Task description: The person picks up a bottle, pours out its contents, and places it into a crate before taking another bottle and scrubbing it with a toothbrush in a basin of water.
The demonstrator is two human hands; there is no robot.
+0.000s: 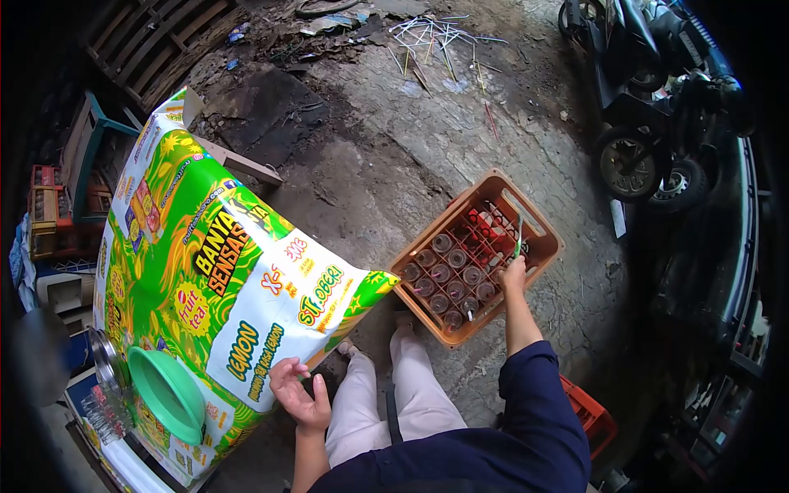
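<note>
My right hand (514, 274) is closed at the right side of an orange-brown plastic crate (463, 335), with a thin pale-green and whitish item (519, 237) rising from its fingers. What kind of item it is, I cannot tell. Clear glass bottles (441, 243) fill many of the crate's square cells, and some have straws in them. Red items (486, 226) lie in its far part. My left hand (302, 396) is palm up with loosely curled fingers apart, holding nothing, beside the printed green, yellow and white table cover (238, 316).
On the cover stand a green plastic bowl (168, 394) and glass jars (107, 361). A red crate (588, 415) is at my right. Motorcycles (633, 160) stand at the right edge. Straws (436, 41) lie scattered on the rough ground ahead, and a wooden pallet (156, 45) leans at the back left.
</note>
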